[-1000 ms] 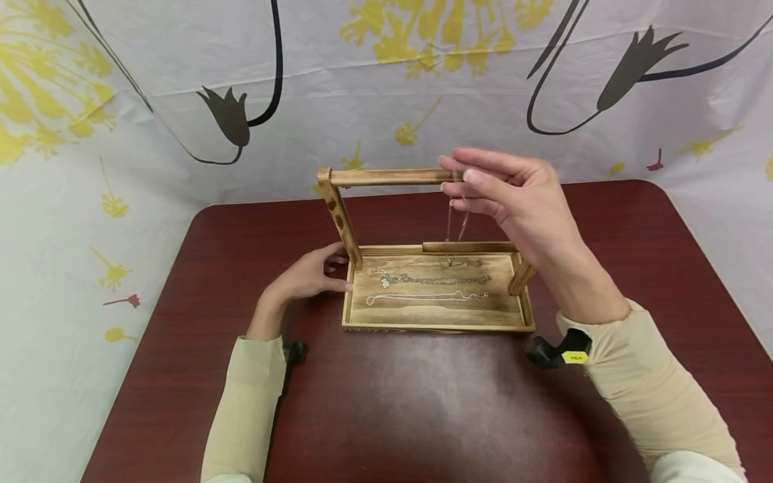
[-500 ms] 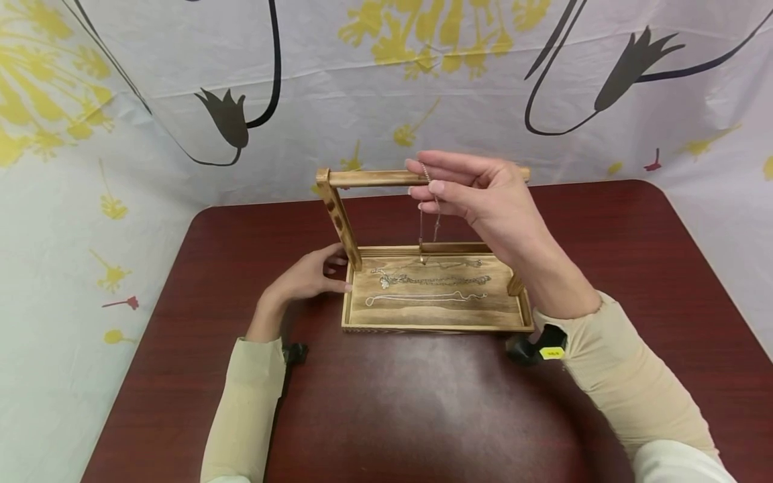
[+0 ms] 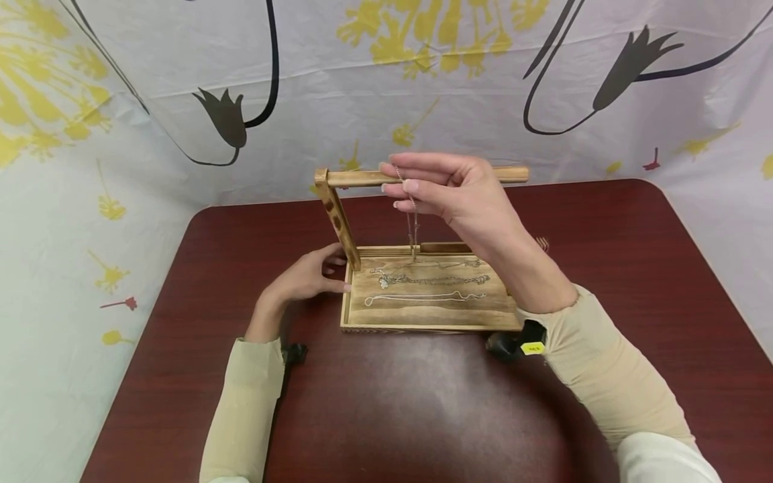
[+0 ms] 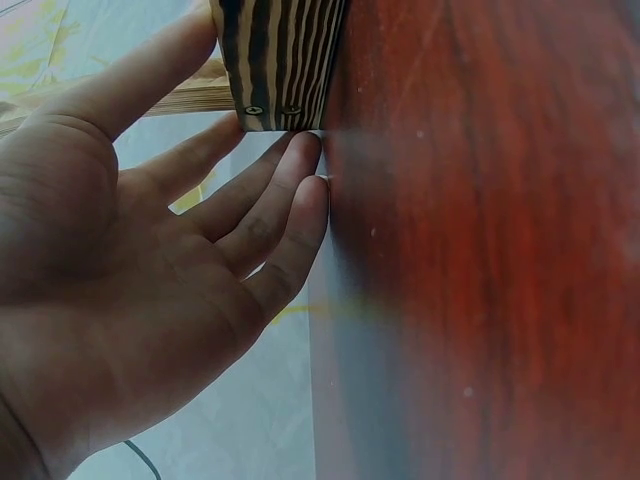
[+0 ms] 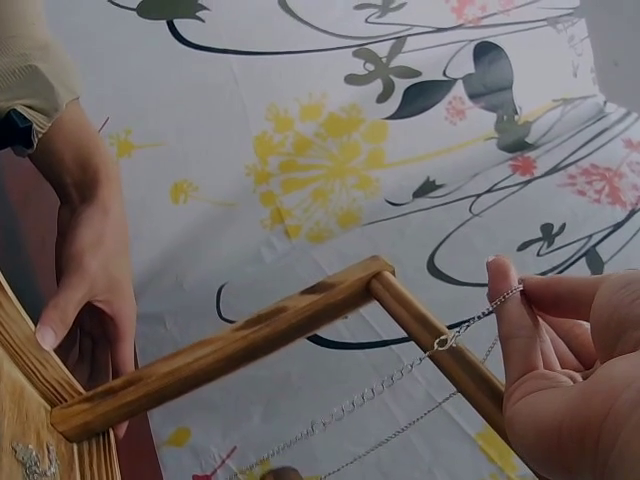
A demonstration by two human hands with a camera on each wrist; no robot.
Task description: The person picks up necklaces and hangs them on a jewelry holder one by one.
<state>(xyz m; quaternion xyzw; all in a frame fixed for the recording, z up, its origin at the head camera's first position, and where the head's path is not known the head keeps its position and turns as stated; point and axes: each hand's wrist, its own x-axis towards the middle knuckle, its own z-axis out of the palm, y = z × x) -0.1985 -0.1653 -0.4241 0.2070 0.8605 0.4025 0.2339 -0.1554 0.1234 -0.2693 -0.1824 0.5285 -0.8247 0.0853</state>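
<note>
A wooden jewelry stand has a shallow tray [image 3: 435, 315], a left upright [image 3: 341, 225] and a crossbar [image 3: 356, 178]. My right hand [image 3: 477, 208] pinches a thin silver chain necklace [image 3: 413, 231] between thumb and index finger, in front of the crossbar. The necklace hangs in a loop toward the tray's back edge; in the right wrist view its clasp end shows near the fingertips. My left hand [image 3: 308, 274] rests against the tray's left end, thumb at the rim, other fingers loosely extended beside the rear corner. My right hand and forearm hide the right upright.
In the tray lie a silver chain necklace [image 3: 425, 297] in front, a thicker chain [image 3: 435, 279] behind it, and a thin chain [image 3: 449, 263] farthest back. The stand sits on a dark red table [image 3: 386, 402] before a flower-printed cloth [image 3: 362, 80].
My right hand has moved left along the crossbar, carrying the hanging necklace with it. More of the crossbar's right end shows now. My left hand stays at the tray.
</note>
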